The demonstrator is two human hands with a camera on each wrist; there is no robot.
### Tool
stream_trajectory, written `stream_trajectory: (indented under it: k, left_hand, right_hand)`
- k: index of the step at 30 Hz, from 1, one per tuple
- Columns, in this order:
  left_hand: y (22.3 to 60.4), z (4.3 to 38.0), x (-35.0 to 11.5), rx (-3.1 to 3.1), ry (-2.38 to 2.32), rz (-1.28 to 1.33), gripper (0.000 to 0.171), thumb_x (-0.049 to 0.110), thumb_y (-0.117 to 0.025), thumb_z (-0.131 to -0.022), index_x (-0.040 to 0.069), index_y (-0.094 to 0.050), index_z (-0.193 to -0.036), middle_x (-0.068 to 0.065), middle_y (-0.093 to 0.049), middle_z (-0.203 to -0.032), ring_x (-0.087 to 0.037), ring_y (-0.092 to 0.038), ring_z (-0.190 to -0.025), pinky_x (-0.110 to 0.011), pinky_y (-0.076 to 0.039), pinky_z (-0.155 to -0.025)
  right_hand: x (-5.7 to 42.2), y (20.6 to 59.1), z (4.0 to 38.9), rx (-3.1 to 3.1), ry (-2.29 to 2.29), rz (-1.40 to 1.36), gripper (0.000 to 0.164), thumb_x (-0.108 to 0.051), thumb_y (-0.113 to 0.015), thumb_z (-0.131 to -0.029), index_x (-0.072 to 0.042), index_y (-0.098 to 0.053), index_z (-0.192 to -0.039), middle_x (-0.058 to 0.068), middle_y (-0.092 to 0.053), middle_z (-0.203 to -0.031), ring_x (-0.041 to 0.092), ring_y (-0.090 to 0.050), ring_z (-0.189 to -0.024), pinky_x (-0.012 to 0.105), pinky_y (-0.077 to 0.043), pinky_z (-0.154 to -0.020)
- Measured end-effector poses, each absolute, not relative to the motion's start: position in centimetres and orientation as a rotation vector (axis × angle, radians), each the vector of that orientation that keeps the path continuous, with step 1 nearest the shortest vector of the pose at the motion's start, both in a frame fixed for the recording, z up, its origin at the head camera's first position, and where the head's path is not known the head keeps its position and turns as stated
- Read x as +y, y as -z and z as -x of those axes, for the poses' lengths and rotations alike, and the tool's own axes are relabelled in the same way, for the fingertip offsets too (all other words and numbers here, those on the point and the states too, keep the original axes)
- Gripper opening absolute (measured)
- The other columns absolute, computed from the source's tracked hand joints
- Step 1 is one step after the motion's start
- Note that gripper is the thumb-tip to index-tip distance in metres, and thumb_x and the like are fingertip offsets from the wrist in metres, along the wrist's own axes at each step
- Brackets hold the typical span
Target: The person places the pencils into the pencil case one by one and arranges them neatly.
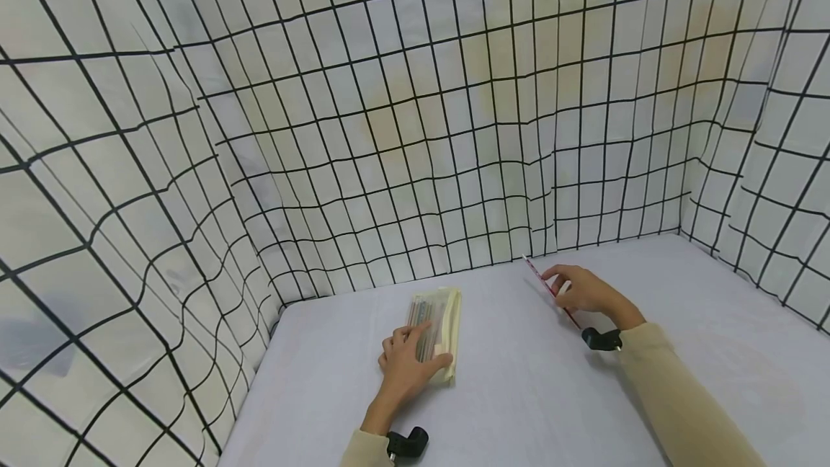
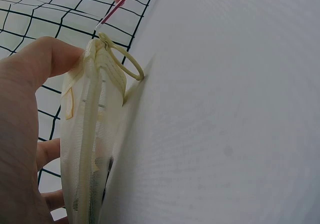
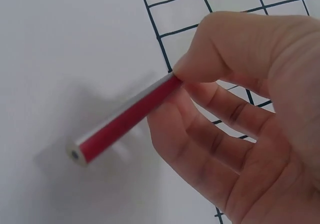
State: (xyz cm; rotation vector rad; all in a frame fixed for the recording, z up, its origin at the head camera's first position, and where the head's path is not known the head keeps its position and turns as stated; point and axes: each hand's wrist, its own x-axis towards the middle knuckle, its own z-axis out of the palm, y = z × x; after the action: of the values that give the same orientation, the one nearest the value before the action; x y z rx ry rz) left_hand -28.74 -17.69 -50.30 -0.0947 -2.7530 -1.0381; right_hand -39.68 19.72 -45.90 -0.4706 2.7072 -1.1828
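A pale yellow see-through pencil case [image 1: 450,312] lies on the white-covered table, with several pencils [image 1: 424,308] showing through its mesh. My left hand [image 1: 403,370] rests on the near part of it, fingers spread over the top. In the left wrist view, the thumb touches the case by the zip end, where a yellow loop [image 2: 131,63] hangs. To the right, my right hand [image 1: 586,292] pinches a red-and-white pencil [image 3: 130,119] between thumb and fingers, above the table. Its flat end points at the right wrist camera; its pale far tip shows in the head view.
A white wall with a black grid [image 1: 415,128] stands behind the table and continues along both sides. The table's white cover [image 1: 506,380] stretches between and around the hands. Each wrist carries a black camera [image 1: 408,443].
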Motion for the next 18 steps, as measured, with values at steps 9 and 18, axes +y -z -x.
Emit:
stream_trajectory:
  k: [9,18]
  left_hand:
    - [50.4,28.7,-17.7,-2.76,1.026,0.084,0.078,0.055,-0.077,-0.078,0.027,-0.055,-0.147,-0.015,-0.044,-0.146,-0.036,-0.036,-0.124,-0.061,-0.028,-0.099]
    - [50.3,28.7,-17.7,-2.754,1.035,0.09,0.078,0.055,-0.076,-0.078,0.027,-0.054,-0.148,-0.014,-0.044,-0.145,-0.036,-0.035,-0.125,-0.061,-0.027,-0.099]
  right_hand:
    - [18.9,46.2,39.8,2.534,1.43,0.478,0.057,0.0,-0.064,-0.09,0.0,-0.048,-0.144,0.021,-0.058,-0.114,0.024,-0.063,-0.081,0.037,-0.061,-0.073]
    - [17.8,46.6,39.6,2.415,1.558,0.456,0.063,-0.001,-0.064,-0.091,-0.001,-0.04,-0.15,0.019,-0.057,-0.112,0.025,-0.061,-0.086,0.04,-0.061,-0.074]
